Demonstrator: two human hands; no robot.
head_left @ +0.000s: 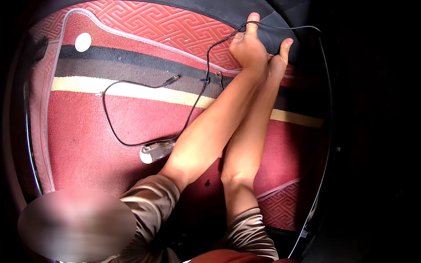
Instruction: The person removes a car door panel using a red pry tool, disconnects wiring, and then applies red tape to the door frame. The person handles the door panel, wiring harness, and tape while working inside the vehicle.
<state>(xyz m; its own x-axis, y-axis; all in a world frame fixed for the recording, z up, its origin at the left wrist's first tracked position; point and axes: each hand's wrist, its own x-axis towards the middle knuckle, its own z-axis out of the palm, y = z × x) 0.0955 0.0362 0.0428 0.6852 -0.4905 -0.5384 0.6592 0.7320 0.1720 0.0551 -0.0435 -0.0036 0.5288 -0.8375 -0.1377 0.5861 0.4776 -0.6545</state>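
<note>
My left hand [250,49] and my right hand [278,61] are close together at the upper right, against a dark panel [275,33]. Both thumbs stick out, while most of the other fingers are hidden. A thin black cable [207,65] crosses my left thumb, then runs right and down the right side. Below my left forearm, part of it is hidden. A grey device with a round white end [154,151] lies beside that forearm on the red striped mat [83,131]. From it loops another length of black cable, ending in a small plug [173,80].
A round white disc [83,42] lies at the mat's upper left. Red quilted flooring [166,28] with a maze pattern borders the mat. Another patch of quilted flooring [280,206] shows at the lower right. The right side is in deep shadow.
</note>
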